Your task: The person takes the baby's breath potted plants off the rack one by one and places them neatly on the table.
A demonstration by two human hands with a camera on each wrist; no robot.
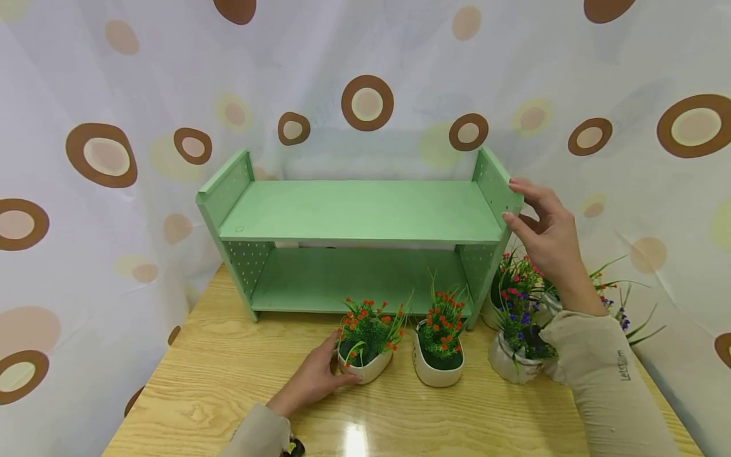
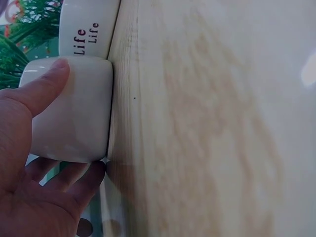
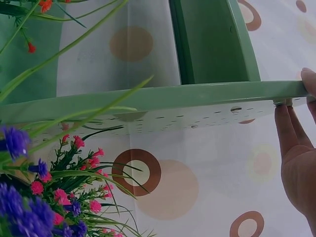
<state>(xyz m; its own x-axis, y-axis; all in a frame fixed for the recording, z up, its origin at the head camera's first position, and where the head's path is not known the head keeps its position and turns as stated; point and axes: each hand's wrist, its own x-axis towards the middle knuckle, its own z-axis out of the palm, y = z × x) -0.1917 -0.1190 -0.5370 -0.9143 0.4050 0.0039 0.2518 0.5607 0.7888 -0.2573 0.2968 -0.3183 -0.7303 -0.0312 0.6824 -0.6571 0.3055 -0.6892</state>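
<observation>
A two-tier green shelf (image 1: 360, 209) stands at the back of the wooden table. My right hand (image 1: 548, 238) pinches the upper front corner of its right side panel, thumb on one face and fingers on the other. In front of the shelf, my left hand (image 1: 316, 377) holds a white pot with red flowers and grassy leaves (image 1: 371, 368). In the left wrist view the thumb lies on the wall of this white pot (image 2: 79, 113), with the fingers round its far side. Just right of it is a similar red-flowered pot (image 1: 438, 376), lettered "Life".
Several more potted plants, among them a purple-flowered one (image 1: 516, 365), crowd the table right of the shelf, below my right forearm. A white curtain with brown rings (image 1: 365, 38) hangs close behind the shelf. The wooden table (image 1: 228, 374) stretches out in front.
</observation>
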